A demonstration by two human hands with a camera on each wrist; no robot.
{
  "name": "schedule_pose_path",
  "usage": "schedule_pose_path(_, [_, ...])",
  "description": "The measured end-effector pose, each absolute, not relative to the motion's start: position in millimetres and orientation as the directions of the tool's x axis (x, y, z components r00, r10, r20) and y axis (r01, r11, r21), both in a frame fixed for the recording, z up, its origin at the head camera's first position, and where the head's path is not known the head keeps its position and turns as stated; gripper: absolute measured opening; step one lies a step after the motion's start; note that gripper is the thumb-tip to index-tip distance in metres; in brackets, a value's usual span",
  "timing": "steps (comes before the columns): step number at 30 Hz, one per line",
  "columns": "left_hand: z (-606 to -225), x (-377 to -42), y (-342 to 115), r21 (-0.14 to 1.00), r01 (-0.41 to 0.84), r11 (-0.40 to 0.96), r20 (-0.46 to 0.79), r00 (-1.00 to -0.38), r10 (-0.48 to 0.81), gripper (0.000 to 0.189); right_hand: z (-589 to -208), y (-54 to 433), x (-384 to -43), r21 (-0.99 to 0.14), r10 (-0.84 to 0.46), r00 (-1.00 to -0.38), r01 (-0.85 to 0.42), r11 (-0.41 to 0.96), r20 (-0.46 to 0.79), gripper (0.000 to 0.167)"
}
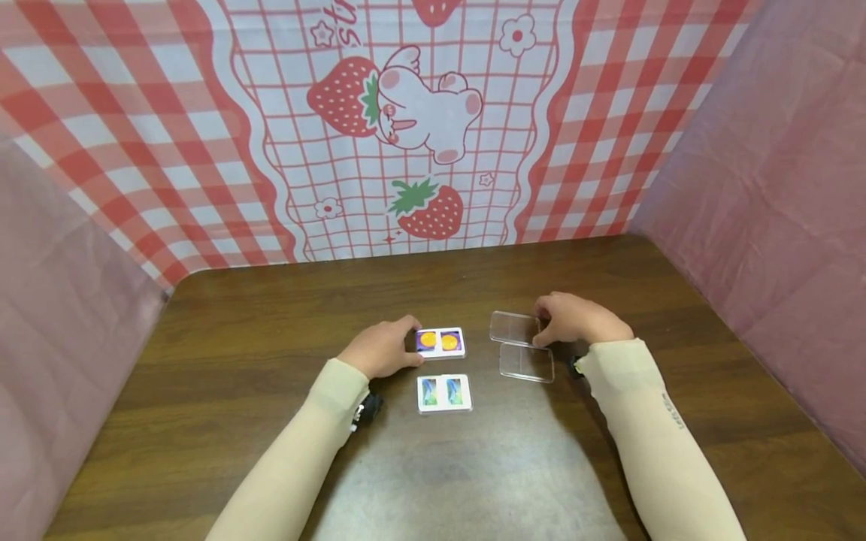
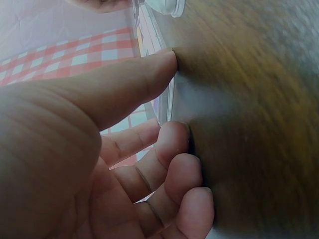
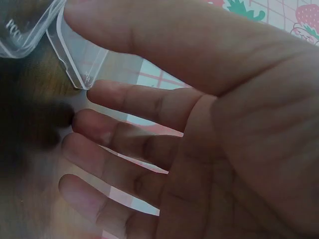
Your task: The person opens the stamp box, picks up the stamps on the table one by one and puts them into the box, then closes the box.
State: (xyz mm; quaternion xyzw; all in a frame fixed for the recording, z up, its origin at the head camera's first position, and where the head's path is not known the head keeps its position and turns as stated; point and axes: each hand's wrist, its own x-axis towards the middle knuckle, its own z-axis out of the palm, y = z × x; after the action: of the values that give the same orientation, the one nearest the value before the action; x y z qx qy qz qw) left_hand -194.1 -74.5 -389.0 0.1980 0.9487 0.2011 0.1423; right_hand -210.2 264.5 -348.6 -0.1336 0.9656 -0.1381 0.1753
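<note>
Two flat cases lie on the table: one with orange-and-purple pictures point(image 1: 449, 343) and, nearer to me, one with blue-green pictures point(image 1: 445, 393). My left hand point(image 1: 382, 348) holds the left end of the orange-and-purple case, thumb on the near side and a finger on the far side. The left wrist view shows that case edge-on point(image 2: 149, 40). On the right lie two clear plastic covers. My right hand point(image 1: 575, 319) grips the far clear cover point(image 1: 510, 327) by its right end between thumb and forefinger. The near clear cover point(image 1: 526, 363) lies just below it.
A brown wood-grain table point(image 1: 473, 466) carries everything. Behind it hangs a red-checked cloth point(image 1: 433, 98) with strawberries. Pink cloth point(image 1: 764, 203) hangs along the right side, and more pink cloth point(image 1: 61, 315) along the left.
</note>
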Motion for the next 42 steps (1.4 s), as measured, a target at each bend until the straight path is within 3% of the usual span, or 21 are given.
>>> schedule_pose_path(25, [-390,-195,-75,0.441,0.315,0.841,-0.19,-0.883,0.43,0.06,-367,262,-219,-0.302,-0.3,-0.935,-0.236,0.924,-0.187,0.036])
schedule_pose_path(42, [-388,-195,-76,0.444,0.306,0.842,-0.192,-0.885,0.423,0.061,-370,258,-220,-0.307,-0.324,-0.928,-0.26,0.915,-0.182,0.058])
